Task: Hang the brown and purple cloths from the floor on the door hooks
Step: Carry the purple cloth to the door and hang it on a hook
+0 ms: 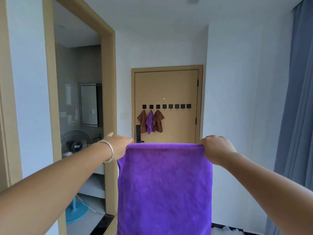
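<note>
A purple cloth [164, 187] hangs spread flat in front of me. My left hand [118, 146] pinches its top left corner and my right hand [216, 148] grips its top right corner, both arms stretched forward. Ahead stands a tan door [179, 85] with a row of several black hooks [177, 106]. From the three leftmost hooks hang a brown cloth [142, 122], a small purple cloth [150, 122] and another brown cloth [158, 121]. The hooks to the right of these are bare. The floor under the cloth is hidden.
A black door handle [138, 134] sits at the door's left side. On the left a doorway [108, 99] leads to a room with a standing fan [75, 143] on a blue base. Blue-grey curtains [298, 116] hang at the right.
</note>
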`<state>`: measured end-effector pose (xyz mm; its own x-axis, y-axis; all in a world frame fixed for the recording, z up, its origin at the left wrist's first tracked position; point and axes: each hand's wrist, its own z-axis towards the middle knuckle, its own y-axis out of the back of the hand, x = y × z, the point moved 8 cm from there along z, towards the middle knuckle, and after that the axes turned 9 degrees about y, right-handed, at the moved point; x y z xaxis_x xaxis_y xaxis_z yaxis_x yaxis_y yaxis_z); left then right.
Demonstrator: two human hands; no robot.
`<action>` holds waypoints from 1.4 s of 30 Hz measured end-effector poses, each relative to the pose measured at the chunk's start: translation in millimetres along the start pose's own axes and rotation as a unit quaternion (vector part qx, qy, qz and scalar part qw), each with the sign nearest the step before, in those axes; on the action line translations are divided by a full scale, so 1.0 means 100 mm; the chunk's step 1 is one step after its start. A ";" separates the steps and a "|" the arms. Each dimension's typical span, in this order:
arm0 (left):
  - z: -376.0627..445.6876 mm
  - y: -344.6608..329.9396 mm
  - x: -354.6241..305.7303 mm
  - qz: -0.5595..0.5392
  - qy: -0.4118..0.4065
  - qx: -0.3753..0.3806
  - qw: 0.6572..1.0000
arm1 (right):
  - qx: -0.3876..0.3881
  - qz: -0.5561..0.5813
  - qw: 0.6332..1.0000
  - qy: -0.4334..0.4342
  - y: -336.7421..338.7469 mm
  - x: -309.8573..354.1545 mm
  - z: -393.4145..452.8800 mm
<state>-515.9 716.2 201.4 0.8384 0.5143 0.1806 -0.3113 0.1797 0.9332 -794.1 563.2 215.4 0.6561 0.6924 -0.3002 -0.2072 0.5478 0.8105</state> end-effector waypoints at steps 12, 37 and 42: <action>1.51 -0.48 0.40 -0.013 -0.026 -0.050 0.998 | 0.027 0.005 0.999 -0.024 -0.83 -0.08 1.29; 4.36 -1.69 0.76 -0.029 -0.033 -0.070 0.997 | 0.039 -0.002 0.999 -0.035 -2.60 -0.46 3.87; 4.98 -1.67 0.49 -0.023 -0.033 -0.080 0.996 | 0.017 0.016 0.999 -0.038 -2.94 -0.97 4.39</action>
<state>-200.4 293.9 209.5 0.8791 0.4477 0.1635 -0.3349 0.3361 0.8803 -478.8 128.7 226.6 0.7025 0.6712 -0.2366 -0.2043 0.5086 0.8364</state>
